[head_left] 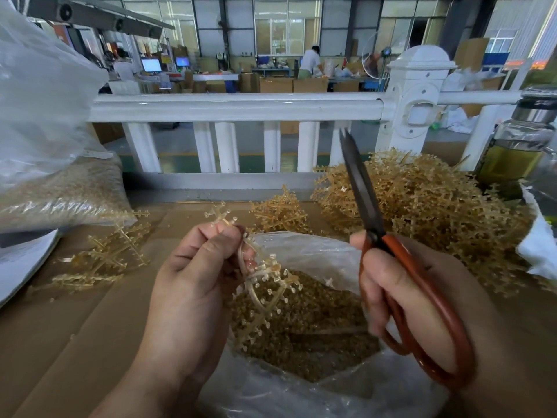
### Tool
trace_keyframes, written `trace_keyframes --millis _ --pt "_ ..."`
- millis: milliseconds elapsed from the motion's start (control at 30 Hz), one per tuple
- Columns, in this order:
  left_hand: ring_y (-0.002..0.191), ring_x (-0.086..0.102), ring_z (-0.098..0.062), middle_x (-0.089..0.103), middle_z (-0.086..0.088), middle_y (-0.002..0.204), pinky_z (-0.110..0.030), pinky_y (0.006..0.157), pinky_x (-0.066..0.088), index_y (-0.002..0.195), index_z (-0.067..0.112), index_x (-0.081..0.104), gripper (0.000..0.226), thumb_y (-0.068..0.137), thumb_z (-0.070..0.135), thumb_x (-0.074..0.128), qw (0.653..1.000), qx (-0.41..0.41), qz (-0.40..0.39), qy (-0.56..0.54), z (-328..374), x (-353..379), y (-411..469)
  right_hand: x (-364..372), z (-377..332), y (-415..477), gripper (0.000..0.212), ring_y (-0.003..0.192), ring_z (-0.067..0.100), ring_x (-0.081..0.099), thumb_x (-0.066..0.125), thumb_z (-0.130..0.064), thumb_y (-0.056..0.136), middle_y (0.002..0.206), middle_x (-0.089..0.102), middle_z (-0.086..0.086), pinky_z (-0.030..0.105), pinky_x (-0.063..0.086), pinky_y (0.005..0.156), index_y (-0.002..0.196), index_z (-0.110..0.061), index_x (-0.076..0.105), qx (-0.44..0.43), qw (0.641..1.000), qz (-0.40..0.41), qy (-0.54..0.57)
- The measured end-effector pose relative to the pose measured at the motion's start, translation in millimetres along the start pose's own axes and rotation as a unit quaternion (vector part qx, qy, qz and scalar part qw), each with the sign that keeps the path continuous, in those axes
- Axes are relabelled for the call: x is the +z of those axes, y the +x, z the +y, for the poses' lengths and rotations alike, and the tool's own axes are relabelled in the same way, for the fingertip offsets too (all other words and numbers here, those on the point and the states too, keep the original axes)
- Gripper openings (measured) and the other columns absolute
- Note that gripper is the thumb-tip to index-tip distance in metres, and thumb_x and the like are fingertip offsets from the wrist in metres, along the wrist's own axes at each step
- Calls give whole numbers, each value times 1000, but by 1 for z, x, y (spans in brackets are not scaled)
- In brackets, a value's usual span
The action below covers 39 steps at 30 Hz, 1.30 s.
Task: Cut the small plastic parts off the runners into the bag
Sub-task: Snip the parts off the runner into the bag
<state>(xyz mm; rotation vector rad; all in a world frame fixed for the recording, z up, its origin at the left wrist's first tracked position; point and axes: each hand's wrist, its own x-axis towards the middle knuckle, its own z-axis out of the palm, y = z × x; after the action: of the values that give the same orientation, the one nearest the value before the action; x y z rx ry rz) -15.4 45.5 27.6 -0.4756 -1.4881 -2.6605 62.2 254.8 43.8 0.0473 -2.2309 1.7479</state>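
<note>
My left hand (193, 276) grips a pale yellow runner (265, 285) with small parts on its branches, hanging over the open clear bag (304, 251). The bag holds a heap of cut amber parts (301, 327). My right hand (416, 300) holds red-handled scissors (370, 212), fingers through the loops, blades nearly together and pointing up, away from the runner. A big pile of uncut runners (428, 212) lies at the right, a smaller clump (280, 212) behind the bag.
Stripped runners (105, 257) lie at the left on the cardboard-covered table (75, 342). A filled bag of parts (60, 191) sits far left. A glass bottle (515, 146) stands at the right. A white railing (241, 107) runs behind the table.
</note>
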Motion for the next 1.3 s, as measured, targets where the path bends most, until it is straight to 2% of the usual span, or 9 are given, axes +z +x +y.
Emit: trace_keyframes --millis 67,233,400,567,667,800,933,1167,1300 --pt "61 58 -11 61 -4 68 -19 59 52 75 18 70 9 83 20 67 1000 -7 4 6 0 0 0 1 4 2 67 61 31 69 74 -78 66 71 65 8 68 56 69 106 -24 71 3 997 -11 81" --pt "60 60 -9 62 -3 68 -17 60 53 79 15 70 7 84 19 67 1000 -8 20 -6 -2 0 0 5 16 8 78 68 30 63 88 -58 65 85 56 16 54 57 73 124 -13 64 43 946 -73 312" --pt "60 60 -7 63 -3 69 -15 57 52 81 15 71 8 83 22 71 1000 -2 18 17 -3 -2 -1 -1 15 8 67 47 21 51 73 -65 79 72 50 9 36 47 47 123 -16 64 20 963 -91 254" --pt "60 60 -12 61 -3 66 -21 58 54 75 19 73 10 79 27 67 999 1 20 29 -7 -4 4 1 19 7 62 70 26 63 78 -57 80 87 58 14 52 54 71 129 -22 62 -7 964 -96 249" --pt "60 60 -13 61 -4 67 -21 57 53 77 17 72 8 79 25 71 999 -6 20 27 -9 -6 6 -1 11 3 58 66 27 67 73 -67 79 79 63 11 56 57 66 124 -32 65 -14 990 -74 115" --pt "60 59 -13 61 -2 66 -27 61 51 74 20 72 14 72 33 74 999 2 24 45 -8 -4 5 -4 1 0 62 45 23 59 66 -80 73 59 59 7 36 50 50 116 -35 65 -22 998 -54 -7" --pt "62 59 -14 62 -4 69 -28 64 54 75 22 68 8 80 27 71 999 -5 3 32 -5 -2 1 -2 -2 -1 64 70 1 66 56 -93 60 80 64 -16 18 52 65 115 -61 52 -28 987 -68 -143" --pt "61 59 -14 62 -9 71 -23 57 53 78 16 62 16 93 22 67 1000 7 -13 28 -3 2 -4 2 -8 -1 54 103 -10 55 43 -98 57 117 49 -37 22 53 82 106 -80 29 -7 937 -124 -328" --pt "64 59 -19 62 -14 74 -27 56 53 80 12 62 20 90 30 66 999 18 -8 50 -3 1 -4 2 -12 0 60 106 -13 49 42 -94 59 119 45 -37 13 45 86 111 -64 36 -16 921 -129 -366"
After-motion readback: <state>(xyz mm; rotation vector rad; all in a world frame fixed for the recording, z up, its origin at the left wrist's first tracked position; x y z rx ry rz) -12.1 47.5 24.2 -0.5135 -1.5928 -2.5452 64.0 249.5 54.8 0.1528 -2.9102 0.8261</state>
